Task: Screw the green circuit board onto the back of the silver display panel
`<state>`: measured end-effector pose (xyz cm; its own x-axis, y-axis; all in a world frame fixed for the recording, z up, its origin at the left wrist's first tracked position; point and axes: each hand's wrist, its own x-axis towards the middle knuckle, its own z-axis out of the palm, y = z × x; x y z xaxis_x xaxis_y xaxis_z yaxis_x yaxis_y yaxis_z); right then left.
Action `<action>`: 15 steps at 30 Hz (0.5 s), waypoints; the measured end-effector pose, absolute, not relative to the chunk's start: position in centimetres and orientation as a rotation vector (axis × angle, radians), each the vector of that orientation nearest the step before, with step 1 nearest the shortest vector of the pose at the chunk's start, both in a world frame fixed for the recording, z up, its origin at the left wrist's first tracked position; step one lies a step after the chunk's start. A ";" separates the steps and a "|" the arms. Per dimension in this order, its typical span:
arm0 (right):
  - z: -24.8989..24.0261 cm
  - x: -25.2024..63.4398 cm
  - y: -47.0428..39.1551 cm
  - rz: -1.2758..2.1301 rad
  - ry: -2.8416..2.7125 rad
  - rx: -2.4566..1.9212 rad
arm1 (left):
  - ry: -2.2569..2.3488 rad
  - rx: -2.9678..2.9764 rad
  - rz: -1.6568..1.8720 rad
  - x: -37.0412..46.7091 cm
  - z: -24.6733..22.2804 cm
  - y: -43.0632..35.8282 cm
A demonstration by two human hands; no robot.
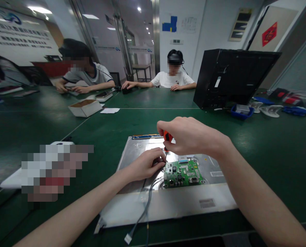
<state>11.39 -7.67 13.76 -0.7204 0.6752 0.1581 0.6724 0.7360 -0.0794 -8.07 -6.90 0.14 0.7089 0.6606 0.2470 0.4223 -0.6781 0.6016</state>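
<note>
A flat silver metal panel (142, 199) lies on the green table, with a green circuit board (183, 173) on it. My right hand (191, 135) grips a screwdriver (167, 137) with a red and black handle, its shaft pointing down at the board's upper left corner. Beside that tip, my left hand (149, 163) has its fingers curled together at the board's corner; whatever they hold is too small to make out. A grey cable (148, 202) runs from the board's left side to a white connector (128, 238) over the panel's front edge.
Behind the panel, a black monitor housing (232, 79) stands at the right, near a blue tray (242, 111). An open white box (85, 107) and paper (110, 110) lie at the back left. Two people sit across the green table (266, 147). A blurred-out item is at the left.
</note>
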 end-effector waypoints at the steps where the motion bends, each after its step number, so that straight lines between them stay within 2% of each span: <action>1: 13.8 11.3 -7.7 0.015 -2.759 -1.093 | 0.828 2.404 0.613 -8.0 0.2 -6.9; 6: 13.6 11.0 -7.6 -0.074 -2.743 -1.104 | 0.851 2.431 0.608 -7.9 0.3 -7.0; 15: 13.7 11.2 -7.6 -0.023 -2.761 -1.101 | 0.857 2.431 0.636 -7.9 0.2 -7.0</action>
